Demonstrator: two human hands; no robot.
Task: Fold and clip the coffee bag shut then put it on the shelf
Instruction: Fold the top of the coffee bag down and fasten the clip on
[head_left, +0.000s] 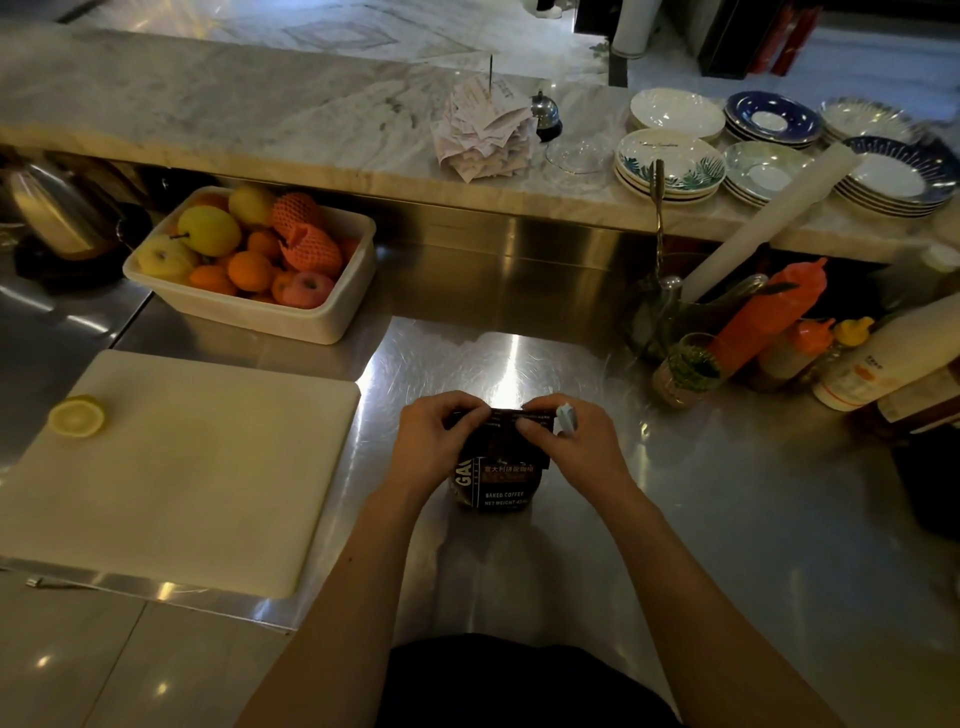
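A dark coffee bag (500, 486) with white lettering stands upright on the steel counter (701, 499) in front of me. Its top edge is folded over. My left hand (434, 441) pinches the left end of the fold. My right hand (574, 447) pinches the right end and also holds a pale blue clip (566, 418) between its fingers, beside the fold. Whether the clip touches the bag I cannot tell.
A white cutting board (197, 467) with half a lemon (77, 415) lies to the left. A fruit tub (249, 265) stands behind it. Squeeze bottles (769, 317) and a herb glass (688, 371) crowd the right. A marble ledge (260, 114) carries stacked saucers (672, 166), receipts and a bell.
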